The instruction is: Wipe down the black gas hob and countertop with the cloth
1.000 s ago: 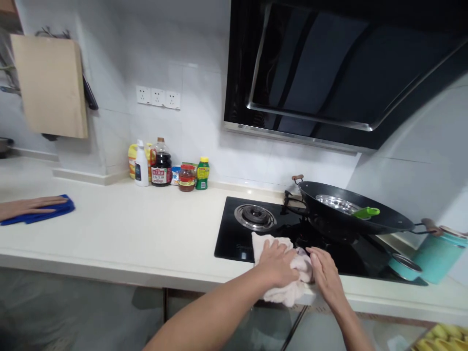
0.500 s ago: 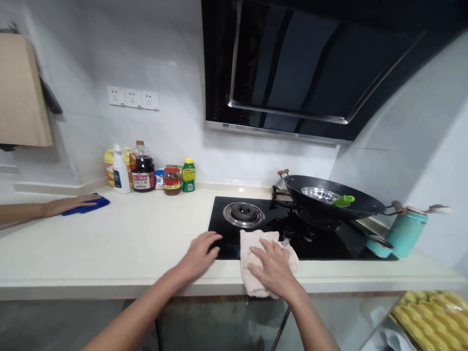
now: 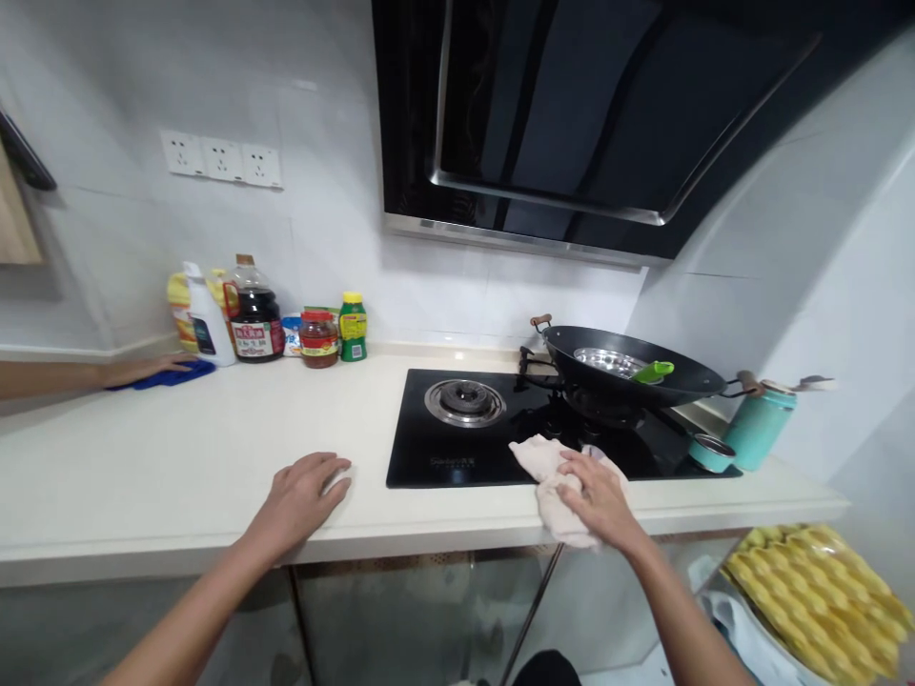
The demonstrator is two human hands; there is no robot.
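Left hand (image 3: pixel 304 500), loosely open, visibly empty, has shifted farther left of the black glass cooktop (image 3: pixel 421 453), leaving the half-curled right hand (image 3: pixel 599 497) alone holding crumpled pale-pink cloth (image 3: pixel 556 505) across the cooktop's front edge.

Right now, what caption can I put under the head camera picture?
Right hand on a pale cloth overlapping the black cooktop, left hand over the white counter.

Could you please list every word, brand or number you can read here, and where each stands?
Dark sauce bottle: apparently "生抽"; its other characters are blurred.
Hob: a brand starting with "S"; the rest is too blurred.
White bottle, red-lidded jar, green bottle, blue-and-white packet: markings too small or blurred to read.
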